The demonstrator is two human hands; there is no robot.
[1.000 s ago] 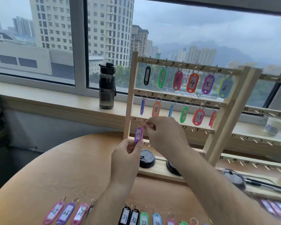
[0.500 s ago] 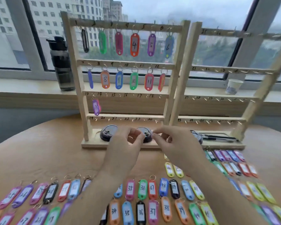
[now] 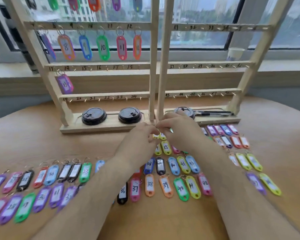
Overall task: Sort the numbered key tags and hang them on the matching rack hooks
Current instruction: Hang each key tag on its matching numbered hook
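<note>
- Left hand point(image 3: 140, 138) and right hand point(image 3: 178, 131) both pinched a yellow tag point(image 3: 156, 135) just before the rack point(image 3: 153, 66) (number hidden).
- Pickup step, I'd judge; next probably needs hook 14 point(image 3: 74, 69), beside hanging tag 13 point(image 3: 64, 84).

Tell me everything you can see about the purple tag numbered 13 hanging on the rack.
The purple tag 13 is an oblong plastic fob with a white paper insert bearing a handwritten black 13. A metal ring at its top hangs it from the leftmost hook on the 14-to-18 rail of the left rack. It hangs tilted, lower end toward the right, alone on that rail. It looks blurred. Nothing else touches it.
</note>
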